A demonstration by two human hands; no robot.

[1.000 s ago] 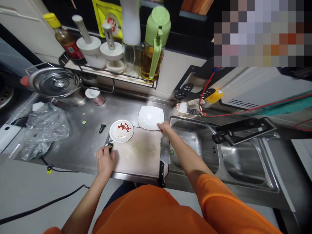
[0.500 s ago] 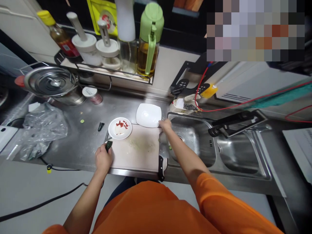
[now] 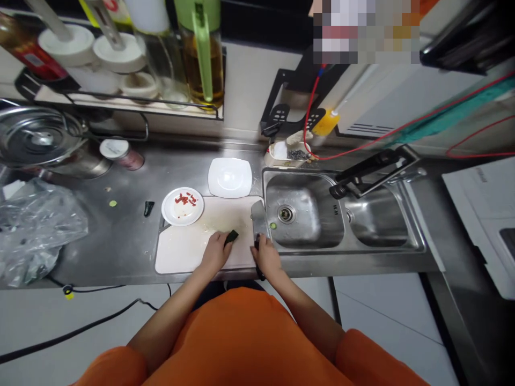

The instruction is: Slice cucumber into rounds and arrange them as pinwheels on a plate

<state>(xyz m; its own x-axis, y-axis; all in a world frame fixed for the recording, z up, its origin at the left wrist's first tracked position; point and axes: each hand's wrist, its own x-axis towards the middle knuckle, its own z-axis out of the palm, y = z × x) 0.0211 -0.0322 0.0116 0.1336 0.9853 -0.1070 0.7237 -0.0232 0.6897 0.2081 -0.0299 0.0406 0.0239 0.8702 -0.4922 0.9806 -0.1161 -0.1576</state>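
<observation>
- Head view, left hand [image 3: 215, 251]: fingers closed on a dark green piece [image 3: 231, 236], its far end jutting out over the right half of the white cutting board [image 3: 181, 254].
- Right hand [image 3: 269, 257]: fingers curled about the black handle of a broad-bladed knife [image 3: 259, 214], which lies along the board's right edge, blade pointing away from the person.
- Round white plate [image 3: 199, 212], on the board's far left corner; holds small red pieces [image 3: 185, 199].
- Squarish white dish [image 3: 230, 177], on the bench [image 3: 120, 241] just beyond the board.
- Dark green end piece [image 3: 148, 208] and pale green slice [image 3: 113, 203], apart on the bench, left of the plate.
- Second green slice [image 3: 273, 225], at the left side of the sink [image 3: 341, 214].
- Hidden: near end of the dark green piece, under the left fingers; middle of the handle, under the right hand.
- Cut off: lidded pot [image 3: 36, 139] and plastic bag [image 3: 44, 214], left border; oil bottle [image 3: 203, 59], top.
- Obscured: upper right area, pixelated.
- Labels: red-labelled bottle [image 3: 30, 53] and pink canister [image 3: 129, 157], lettering too small or blurred to read.
</observation>
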